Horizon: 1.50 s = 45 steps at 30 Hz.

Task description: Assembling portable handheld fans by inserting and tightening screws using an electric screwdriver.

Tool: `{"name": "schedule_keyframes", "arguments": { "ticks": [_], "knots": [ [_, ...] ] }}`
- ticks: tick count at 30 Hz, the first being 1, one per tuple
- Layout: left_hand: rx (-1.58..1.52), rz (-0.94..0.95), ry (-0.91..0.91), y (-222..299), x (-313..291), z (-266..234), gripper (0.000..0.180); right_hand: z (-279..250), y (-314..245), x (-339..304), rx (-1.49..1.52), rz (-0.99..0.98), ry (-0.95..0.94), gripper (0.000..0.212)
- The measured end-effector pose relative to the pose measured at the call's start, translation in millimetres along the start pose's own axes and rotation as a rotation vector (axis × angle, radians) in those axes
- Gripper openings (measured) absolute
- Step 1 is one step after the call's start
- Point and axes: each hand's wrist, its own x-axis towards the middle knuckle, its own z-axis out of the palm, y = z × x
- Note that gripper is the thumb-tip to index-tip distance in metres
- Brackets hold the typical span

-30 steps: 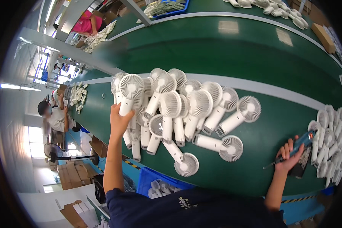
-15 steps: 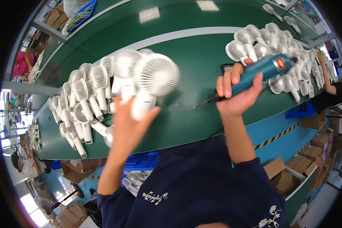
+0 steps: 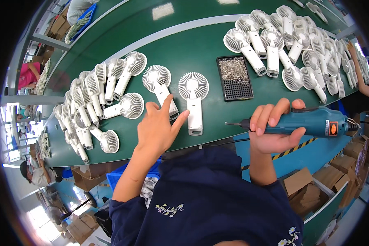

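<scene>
Two white handheld fans lie side by side on the green table in front of me, the nearer-to-middle fan (image 3: 195,117) and the left fan (image 3: 156,78). My left hand (image 3: 155,131) is over them with fingers spread. Its index finger lies at the left fan's handle, and the thumb tip reaches the middle fan's handle; whether they touch I cannot tell. My right hand (image 3: 270,127) is wrapped round a teal electric screwdriver (image 3: 315,123), held level off the table's front edge. The thin bit points left, clear of both fans.
A black screw tray (image 3: 238,92) with small screws lies beyond the screwdriver. White fans crowd the table at left (image 3: 81,98) and far right (image 3: 272,39). Cardboard boxes (image 3: 298,181) stand on the floor at right. Another person's arm (image 3: 358,69) reaches in at the right edge.
The fans held in my left hand have been put down, and its fingers have spread. My right hand has lowered the screwdriver and turned it level, uncovering the screw tray.
</scene>
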Motion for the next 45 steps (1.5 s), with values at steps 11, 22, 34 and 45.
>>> {"name": "schedule_keyframes", "arguments": {
  "ticks": [11,22,34,45],
  "knots": [
    [0.311,0.873,0.241,-9,48,26,0.069,-18,1,-17,-0.095,0.120,0.113,0.051],
    [0.120,0.729,0.180,0,47,27,0.075,-14,-11,-21,-0.170,0.032,0.175,0.050],
    [-0.611,1.556,0.928,-100,-10,-170,0.117,5,-9,-31,-0.342,0.040,0.279,0.044],
    [-0.259,1.598,1.310,-79,11,-192,0.113,12,-7,-80,-0.299,0.025,0.302,0.041]
  ]
}}
